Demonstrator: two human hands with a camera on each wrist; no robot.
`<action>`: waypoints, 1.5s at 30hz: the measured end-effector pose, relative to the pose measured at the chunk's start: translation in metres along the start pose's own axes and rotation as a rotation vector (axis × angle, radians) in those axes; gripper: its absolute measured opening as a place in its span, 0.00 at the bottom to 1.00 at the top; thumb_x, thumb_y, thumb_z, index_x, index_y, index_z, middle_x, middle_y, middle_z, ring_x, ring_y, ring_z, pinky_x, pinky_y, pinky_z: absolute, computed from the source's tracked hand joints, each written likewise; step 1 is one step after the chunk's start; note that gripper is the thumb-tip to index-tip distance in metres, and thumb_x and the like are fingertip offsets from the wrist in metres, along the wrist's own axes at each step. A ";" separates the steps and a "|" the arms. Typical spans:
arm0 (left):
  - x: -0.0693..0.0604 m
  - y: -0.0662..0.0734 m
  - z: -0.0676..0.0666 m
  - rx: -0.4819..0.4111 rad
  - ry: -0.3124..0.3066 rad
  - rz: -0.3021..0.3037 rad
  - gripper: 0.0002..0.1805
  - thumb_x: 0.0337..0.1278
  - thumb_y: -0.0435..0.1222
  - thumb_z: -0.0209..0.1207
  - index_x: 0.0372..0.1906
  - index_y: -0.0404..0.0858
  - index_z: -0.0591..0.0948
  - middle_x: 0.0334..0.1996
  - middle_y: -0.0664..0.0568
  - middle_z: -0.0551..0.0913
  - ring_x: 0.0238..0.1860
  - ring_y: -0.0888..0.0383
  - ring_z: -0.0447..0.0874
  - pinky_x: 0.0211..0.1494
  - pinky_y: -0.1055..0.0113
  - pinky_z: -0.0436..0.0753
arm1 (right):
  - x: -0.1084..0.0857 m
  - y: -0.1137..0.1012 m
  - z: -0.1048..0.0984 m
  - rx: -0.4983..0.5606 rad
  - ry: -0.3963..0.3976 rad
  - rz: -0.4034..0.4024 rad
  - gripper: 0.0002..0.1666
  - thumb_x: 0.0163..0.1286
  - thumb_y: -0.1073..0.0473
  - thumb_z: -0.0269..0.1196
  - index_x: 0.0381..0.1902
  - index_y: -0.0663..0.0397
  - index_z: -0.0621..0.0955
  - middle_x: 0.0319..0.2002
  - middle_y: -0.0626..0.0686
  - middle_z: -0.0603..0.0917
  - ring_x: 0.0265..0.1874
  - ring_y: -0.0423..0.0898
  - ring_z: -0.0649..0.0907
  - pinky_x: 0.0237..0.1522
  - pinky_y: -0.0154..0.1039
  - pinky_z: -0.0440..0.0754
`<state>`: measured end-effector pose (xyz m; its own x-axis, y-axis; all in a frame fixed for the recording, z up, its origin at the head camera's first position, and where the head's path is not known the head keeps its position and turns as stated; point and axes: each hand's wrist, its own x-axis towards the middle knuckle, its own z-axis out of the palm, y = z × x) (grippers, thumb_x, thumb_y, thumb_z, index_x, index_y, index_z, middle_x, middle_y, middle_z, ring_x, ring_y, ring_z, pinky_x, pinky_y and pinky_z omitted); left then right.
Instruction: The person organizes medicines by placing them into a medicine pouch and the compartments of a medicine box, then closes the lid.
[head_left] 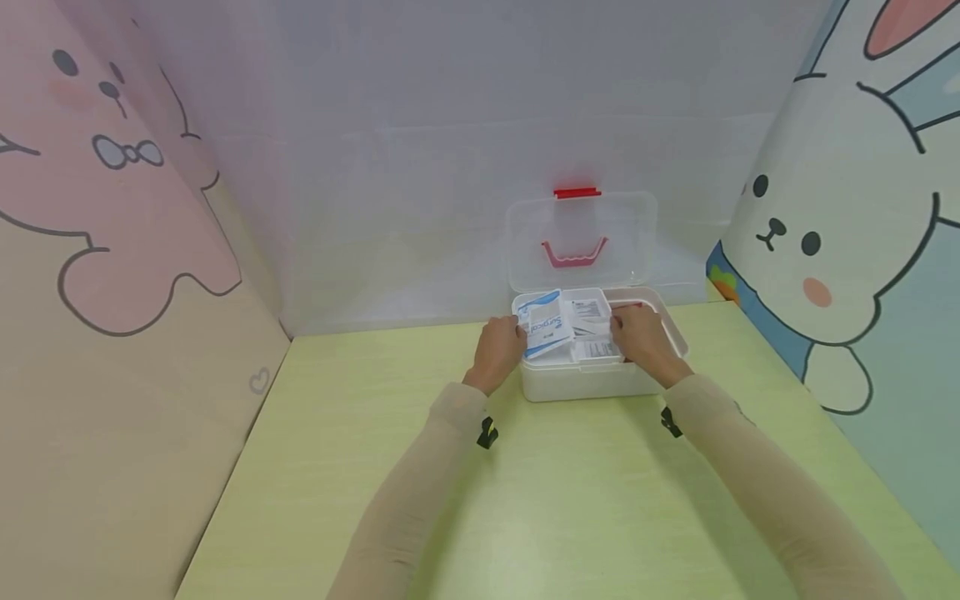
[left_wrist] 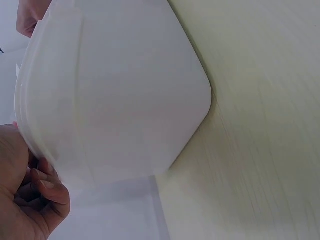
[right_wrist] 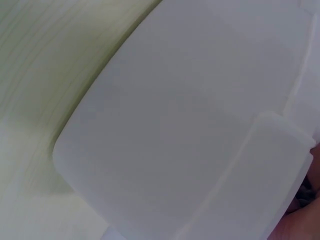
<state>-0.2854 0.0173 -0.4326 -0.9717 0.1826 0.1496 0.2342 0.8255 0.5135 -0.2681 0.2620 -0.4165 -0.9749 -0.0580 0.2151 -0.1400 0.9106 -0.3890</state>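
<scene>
A white plastic storage box (head_left: 588, 386) stands on the table with its clear lid (head_left: 630, 229) raised behind it. A white inner tray (head_left: 557, 358) sits at the top of the box, toward its left side. In the tray lie a blue-and-white packet (head_left: 546, 323) marked "Surgical" and several small printed sachets (head_left: 597, 348). My left hand (head_left: 499, 354) grips the tray's left edge, fingers curled at the rim. At the tray's right edge, my right hand (head_left: 642, 340) holds on, its fingertips hidden inside the box. The right wrist view shows mostly the box wall (right_wrist: 175, 110).
The lid carries a pink-red handle (head_left: 575, 257) and a red latch (head_left: 577, 192). A pale yellow-green table (head_left: 360, 433) spreads in front of the box. Behind hangs a whitish sheet (head_left: 405, 183); cartoon-printed panels flank both sides.
</scene>
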 end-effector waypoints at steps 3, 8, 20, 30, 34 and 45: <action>0.000 0.000 0.000 0.008 0.011 0.009 0.15 0.69 0.36 0.51 0.51 0.31 0.82 0.36 0.44 0.86 0.26 0.59 0.78 0.24 0.73 0.71 | 0.000 -0.001 -0.001 0.015 -0.015 0.024 0.16 0.75 0.62 0.50 0.45 0.69 0.81 0.36 0.66 0.83 0.23 0.51 0.81 0.14 0.32 0.76; -0.002 -0.001 0.000 -0.021 0.037 0.020 0.17 0.69 0.36 0.51 0.53 0.31 0.82 0.41 0.42 0.87 0.29 0.57 0.79 0.27 0.72 0.73 | 0.000 -0.002 0.000 0.028 -0.003 0.015 0.16 0.74 0.62 0.51 0.45 0.69 0.81 0.37 0.67 0.83 0.20 0.50 0.81 0.13 0.33 0.76; -0.001 -0.005 0.001 -0.086 0.045 0.017 0.16 0.68 0.35 0.52 0.51 0.30 0.82 0.39 0.41 0.87 0.24 0.59 0.77 0.21 0.74 0.70 | -0.001 0.000 0.000 0.006 0.023 -0.025 0.14 0.72 0.63 0.53 0.40 0.70 0.82 0.25 0.62 0.82 0.16 0.47 0.77 0.15 0.34 0.73; -0.003 -0.010 0.008 -0.171 0.075 -0.006 0.21 0.70 0.38 0.50 0.61 0.32 0.78 0.51 0.41 0.86 0.30 0.58 0.81 0.25 0.72 0.73 | -0.002 0.001 0.001 0.051 -0.025 0.021 0.16 0.75 0.60 0.51 0.43 0.69 0.80 0.26 0.61 0.82 0.17 0.45 0.77 0.17 0.34 0.73; -0.004 -0.011 0.011 -0.236 0.097 -0.051 0.22 0.69 0.39 0.51 0.63 0.34 0.76 0.44 0.44 0.86 0.31 0.57 0.80 0.27 0.70 0.74 | -0.004 0.004 0.002 0.052 -0.036 0.046 0.19 0.77 0.57 0.49 0.44 0.67 0.81 0.26 0.58 0.81 0.21 0.47 0.78 0.23 0.38 0.74; -0.002 -0.015 0.020 -0.701 0.093 -0.191 0.33 0.71 0.49 0.47 0.76 0.44 0.59 0.72 0.45 0.66 0.72 0.46 0.66 0.73 0.51 0.67 | -0.007 0.024 -0.022 0.108 0.117 0.076 0.29 0.77 0.47 0.48 0.65 0.61 0.72 0.59 0.67 0.74 0.56 0.65 0.74 0.60 0.64 0.72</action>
<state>-0.2875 0.0148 -0.4573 -0.9983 -0.0019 0.0586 0.0554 0.2971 0.9532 -0.2610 0.2936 -0.4077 -0.9573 0.0636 0.2819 -0.0902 0.8611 -0.5004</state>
